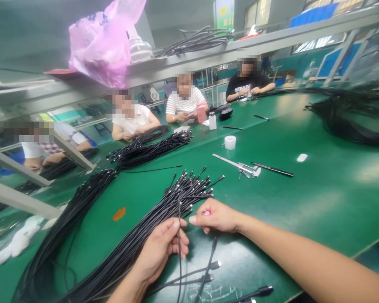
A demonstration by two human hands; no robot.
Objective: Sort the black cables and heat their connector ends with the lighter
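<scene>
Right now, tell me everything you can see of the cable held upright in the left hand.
The cable is thin, round and black, with a smooth sheath that looks like rubber or plastic. Its slim connector points up, ending in a small metallic-looking tip. The left hand pinches it just below that end, thumb against fingers. From there it hangs almost straight down and leaves the picture at the bottom edge, so its other end is hidden.

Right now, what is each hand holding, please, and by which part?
Left hand: a thin black cable, just below its connector. Right hand: a small pink object, gripped part hidden.
</scene>
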